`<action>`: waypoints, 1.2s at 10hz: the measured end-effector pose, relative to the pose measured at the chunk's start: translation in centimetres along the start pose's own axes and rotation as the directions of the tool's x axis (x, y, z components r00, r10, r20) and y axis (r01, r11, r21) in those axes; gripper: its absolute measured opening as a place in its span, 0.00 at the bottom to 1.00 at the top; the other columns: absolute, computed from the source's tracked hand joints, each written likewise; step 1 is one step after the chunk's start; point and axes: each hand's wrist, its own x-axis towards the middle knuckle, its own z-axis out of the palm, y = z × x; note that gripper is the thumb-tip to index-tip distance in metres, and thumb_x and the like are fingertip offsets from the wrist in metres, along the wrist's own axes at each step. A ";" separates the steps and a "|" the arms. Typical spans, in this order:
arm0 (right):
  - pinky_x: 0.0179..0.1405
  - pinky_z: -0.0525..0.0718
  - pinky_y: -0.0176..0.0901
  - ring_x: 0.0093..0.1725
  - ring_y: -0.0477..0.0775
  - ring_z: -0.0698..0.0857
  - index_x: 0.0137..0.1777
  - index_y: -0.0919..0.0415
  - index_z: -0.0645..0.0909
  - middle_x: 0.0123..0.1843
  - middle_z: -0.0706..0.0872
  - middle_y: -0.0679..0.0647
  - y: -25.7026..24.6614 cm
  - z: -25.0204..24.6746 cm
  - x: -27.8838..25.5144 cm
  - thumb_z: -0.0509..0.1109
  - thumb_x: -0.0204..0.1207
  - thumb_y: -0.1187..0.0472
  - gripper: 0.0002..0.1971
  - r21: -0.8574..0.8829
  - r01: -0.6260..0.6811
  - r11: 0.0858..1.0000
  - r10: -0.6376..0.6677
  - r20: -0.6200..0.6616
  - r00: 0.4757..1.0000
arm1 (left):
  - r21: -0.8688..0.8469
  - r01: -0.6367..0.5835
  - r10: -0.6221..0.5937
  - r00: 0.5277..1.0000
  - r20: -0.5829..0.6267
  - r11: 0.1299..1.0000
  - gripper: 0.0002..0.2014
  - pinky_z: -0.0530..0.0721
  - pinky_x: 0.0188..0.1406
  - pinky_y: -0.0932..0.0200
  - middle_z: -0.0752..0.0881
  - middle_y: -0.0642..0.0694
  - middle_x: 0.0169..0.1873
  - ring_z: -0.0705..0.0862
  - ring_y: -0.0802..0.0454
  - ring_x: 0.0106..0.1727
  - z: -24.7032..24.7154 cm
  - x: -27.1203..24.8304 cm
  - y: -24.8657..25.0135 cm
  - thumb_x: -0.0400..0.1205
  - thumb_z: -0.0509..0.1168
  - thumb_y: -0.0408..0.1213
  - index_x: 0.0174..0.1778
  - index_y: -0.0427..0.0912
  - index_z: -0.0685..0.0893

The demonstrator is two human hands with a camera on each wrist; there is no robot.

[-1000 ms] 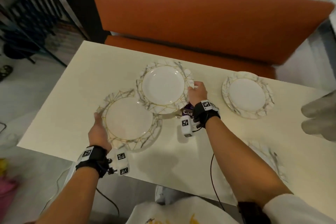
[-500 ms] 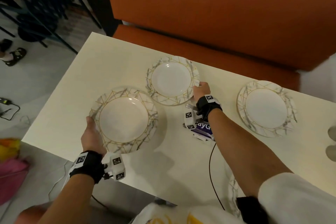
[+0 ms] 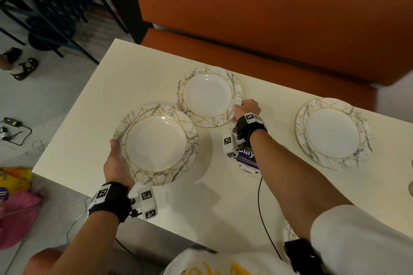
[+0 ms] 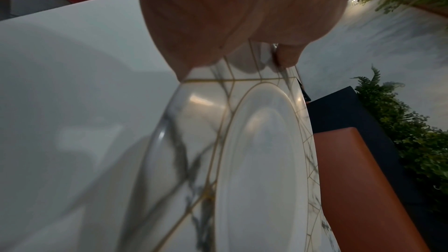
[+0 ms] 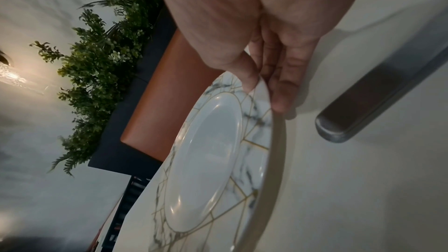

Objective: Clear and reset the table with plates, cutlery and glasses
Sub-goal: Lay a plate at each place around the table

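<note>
Three marble-and-gold rimmed white plates are over a cream table. My left hand grips the left rim of the nearest plate, held just above the table near its front left edge. My right hand pinches the right rim of the far middle plate, thumb on top and fingers beneath. A third plate lies flat on the right, untouched.
An orange bench seat runs behind the table. A purple-and-white packet lies under my right forearm. Part of another plate shows by my right elbow. Chairs, cables and bags stand on the floor to the left. Green plants stand beyond the bench.
The two held plates overlapped a second ago; now they are apart, the left one nearer me and left, the right one farther back. The head view has shifted.
</note>
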 end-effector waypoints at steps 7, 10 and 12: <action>0.49 0.83 0.42 0.54 0.56 0.88 0.66 0.57 0.80 0.56 0.90 0.55 5.1 3.2 -14.2 0.68 0.82 0.58 0.14 -0.100 0.340 0.935 -0.307 0.247 0.919 | -0.037 0.063 -0.047 0.941 0.336 0.997 0.24 0.84 0.69 0.38 0.90 0.46 0.65 0.88 0.41 0.63 0.7 0.5 -3.5 0.87 0.62 0.62 0.73 0.53 0.85; 0.58 0.79 0.40 0.61 0.58 0.85 0.67 0.61 0.80 0.62 0.88 0.58 12.8 4.2 -20.3 0.71 0.80 0.64 0.16 -0.012 0.170 0.985 -0.170 0.045 0.984 | 0.580 -0.381 0.138 0.897 0.419 0.720 0.18 0.89 0.57 0.39 0.90 0.37 0.56 0.88 0.37 0.53 -2.8 5.0 -6.8 0.80 0.70 0.32 0.67 0.39 0.84; 0.57 0.82 0.41 0.60 0.59 0.85 0.69 0.58 0.76 0.60 0.85 0.59 14.8 5.7 -23.5 0.70 0.81 0.64 0.18 0.022 0.102 0.995 -0.102 -0.010 0.995 | 0.614 -0.519 0.276 0.849 0.451 0.594 0.21 0.86 0.67 0.45 0.90 0.46 0.56 0.88 0.42 0.59 -4.2 5.2 -7.2 0.80 0.73 0.35 0.70 0.45 0.85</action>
